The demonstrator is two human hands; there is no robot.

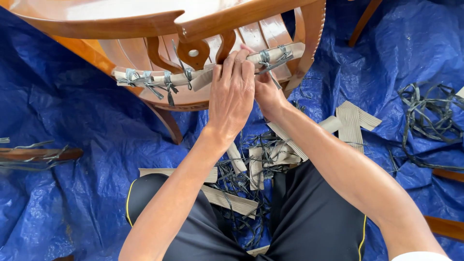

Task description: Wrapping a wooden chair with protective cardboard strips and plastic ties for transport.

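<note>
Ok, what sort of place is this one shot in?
Probably a furniture workshop floor: a blue tarpaulin covers the ground, a wooden chair lies tipped, and cardboard strips and strapping lie scattered.

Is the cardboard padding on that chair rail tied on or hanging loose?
Tied on. The cardboard padding lies wrapped along the chair rail with several knotted grey straps; both hands, left hand and right hand, press on it.

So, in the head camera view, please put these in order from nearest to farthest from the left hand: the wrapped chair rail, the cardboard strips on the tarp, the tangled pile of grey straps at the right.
1. Wrapped chair rail: under the fingers of the left hand.
2. Cardboard strips: lower down, on the blue tarp between the knees.
3. Tangled grey straps: far at the right edge.
</note>
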